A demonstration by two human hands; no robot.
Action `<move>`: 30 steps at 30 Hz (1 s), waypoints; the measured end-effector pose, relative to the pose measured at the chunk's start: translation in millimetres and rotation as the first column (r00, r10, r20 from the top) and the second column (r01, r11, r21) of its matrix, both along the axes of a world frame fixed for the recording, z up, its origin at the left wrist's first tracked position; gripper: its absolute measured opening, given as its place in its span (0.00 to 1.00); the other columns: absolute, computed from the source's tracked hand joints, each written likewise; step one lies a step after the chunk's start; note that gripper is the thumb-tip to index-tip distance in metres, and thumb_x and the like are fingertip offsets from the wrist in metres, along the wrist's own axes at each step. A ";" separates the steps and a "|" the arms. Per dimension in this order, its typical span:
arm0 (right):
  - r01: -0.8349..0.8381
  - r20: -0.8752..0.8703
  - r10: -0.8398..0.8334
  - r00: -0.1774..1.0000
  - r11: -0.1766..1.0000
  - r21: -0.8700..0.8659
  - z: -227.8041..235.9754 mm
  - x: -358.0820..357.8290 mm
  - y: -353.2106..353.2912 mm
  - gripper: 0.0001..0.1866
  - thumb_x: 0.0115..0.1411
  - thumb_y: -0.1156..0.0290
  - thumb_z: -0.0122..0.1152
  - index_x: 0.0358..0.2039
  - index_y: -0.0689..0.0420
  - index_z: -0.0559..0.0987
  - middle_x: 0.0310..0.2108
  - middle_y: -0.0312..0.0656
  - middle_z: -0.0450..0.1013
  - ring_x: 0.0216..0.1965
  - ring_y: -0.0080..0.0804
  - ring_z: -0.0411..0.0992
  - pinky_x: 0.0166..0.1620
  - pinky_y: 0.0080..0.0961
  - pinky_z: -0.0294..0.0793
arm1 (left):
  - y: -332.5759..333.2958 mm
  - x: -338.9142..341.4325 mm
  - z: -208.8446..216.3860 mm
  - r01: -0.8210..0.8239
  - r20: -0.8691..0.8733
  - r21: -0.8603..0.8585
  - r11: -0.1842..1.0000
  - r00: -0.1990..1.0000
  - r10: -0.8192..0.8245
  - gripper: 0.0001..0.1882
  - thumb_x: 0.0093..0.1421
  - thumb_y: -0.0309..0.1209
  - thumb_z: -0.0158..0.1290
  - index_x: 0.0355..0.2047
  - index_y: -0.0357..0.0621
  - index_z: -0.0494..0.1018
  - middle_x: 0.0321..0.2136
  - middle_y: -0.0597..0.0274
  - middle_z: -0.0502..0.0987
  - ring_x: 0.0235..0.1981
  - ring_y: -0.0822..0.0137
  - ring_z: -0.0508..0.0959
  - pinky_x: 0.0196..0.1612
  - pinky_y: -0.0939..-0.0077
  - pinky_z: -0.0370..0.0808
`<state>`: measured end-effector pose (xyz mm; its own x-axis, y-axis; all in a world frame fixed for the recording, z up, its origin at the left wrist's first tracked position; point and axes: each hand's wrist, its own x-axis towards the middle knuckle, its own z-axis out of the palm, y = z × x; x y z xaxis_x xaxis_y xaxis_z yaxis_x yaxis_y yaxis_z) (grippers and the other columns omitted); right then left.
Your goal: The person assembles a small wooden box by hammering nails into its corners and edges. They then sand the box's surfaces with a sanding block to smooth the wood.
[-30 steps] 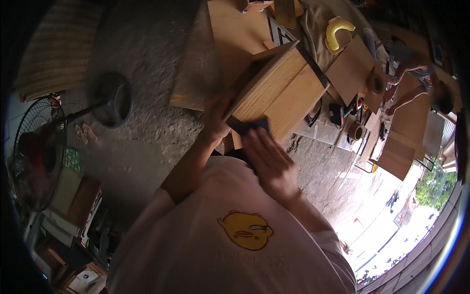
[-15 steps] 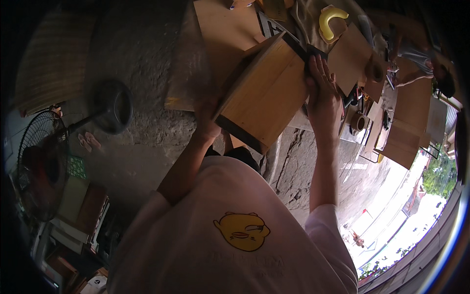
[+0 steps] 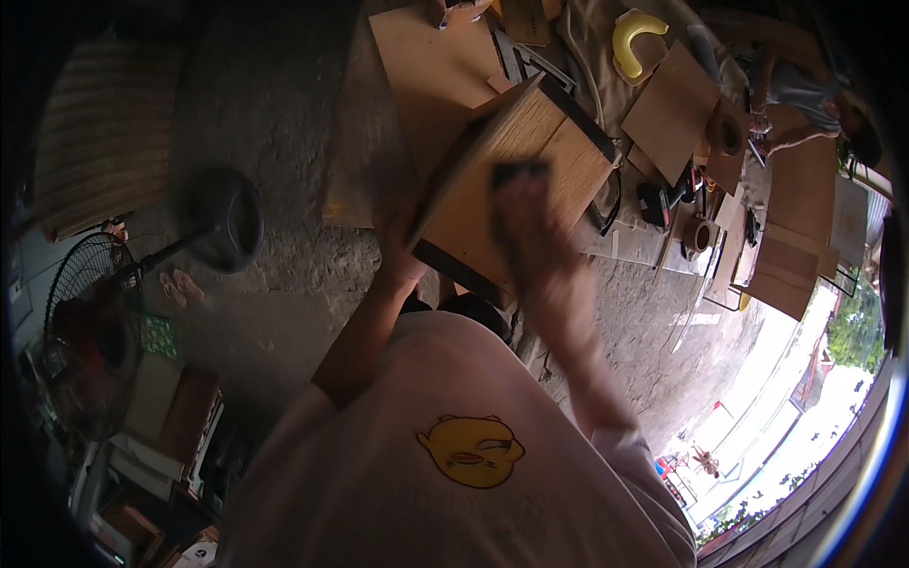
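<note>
A wooden box (image 3: 464, 213) with dark edge strips is tilted in front of me, its broad light-brown face turned up. My left hand (image 3: 401, 248) holds the box at its left lower corner, the fingers partly lost in shadow behind the edge. On the upturned face lies my right hand (image 3: 538, 222), smeared by motion. Beneath its fingertips is a small dark pad (image 3: 520, 171), flat against the wood; its exact kind is hard to make out.
Brown sheets (image 3: 431, 66) lie beyond the box. A yellow curved piece (image 3: 636, 40), a cordless drill (image 3: 655, 204) and a tape roll (image 3: 698, 234) lie to the right. Another person (image 3: 805, 104) works at far right. A pedestal fan (image 3: 90, 322) stands left.
My right hand has moved with the dark pad from the box's far right edge leftward and nearer, onto the middle of the face. The left hand keeps its hold.
</note>
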<state>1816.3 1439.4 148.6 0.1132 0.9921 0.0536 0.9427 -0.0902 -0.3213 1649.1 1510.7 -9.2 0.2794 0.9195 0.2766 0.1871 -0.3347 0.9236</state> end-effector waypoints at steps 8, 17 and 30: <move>0.047 0.144 -0.084 0.986 0.968 0.246 -8.1 62.0 70.8 0.26 0.66 0.75 0.55 0.66 0.53 0.74 0.65 0.49 0.71 0.65 0.46 0.71 0.64 0.40 0.74 | -2.2 9.2 14.0 0.032 0.209 -0.093 0.995 0.978 -0.012 0.14 0.63 0.38 0.60 0.32 0.36 0.80 0.25 0.52 0.82 0.26 0.61 0.84 0.29 0.68 0.77; 0.049 0.113 -0.066 0.991 0.988 0.149 -0.4 56.2 30.9 0.26 0.64 0.76 0.58 0.64 0.52 0.77 0.65 0.45 0.73 0.67 0.41 0.69 0.71 0.44 0.65 | 2.4 9.0 18.6 0.043 0.129 0.014 0.999 0.991 -0.044 0.10 0.60 0.31 0.57 0.35 0.38 0.81 0.24 0.51 0.81 0.22 0.53 0.81 0.29 0.65 0.74; 0.172 -0.013 -0.172 0.985 0.972 0.163 -2.2 89.6 23.9 0.26 0.67 0.80 0.53 0.65 0.55 0.76 0.69 0.44 0.68 0.70 0.45 0.66 0.72 0.44 0.64 | -0.5 9.5 -1.4 0.016 0.230 -0.099 0.995 0.973 0.008 0.23 0.68 0.43 0.52 0.32 0.32 0.79 0.22 0.56 0.81 0.23 0.69 0.80 0.27 0.71 0.74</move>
<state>1905.9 1463.3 146.4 0.2815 0.9357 0.2127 0.9178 -0.1979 -0.3441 1658.5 1510.2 -10.6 0.2228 0.9447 0.2407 -0.0357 -0.2388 0.9704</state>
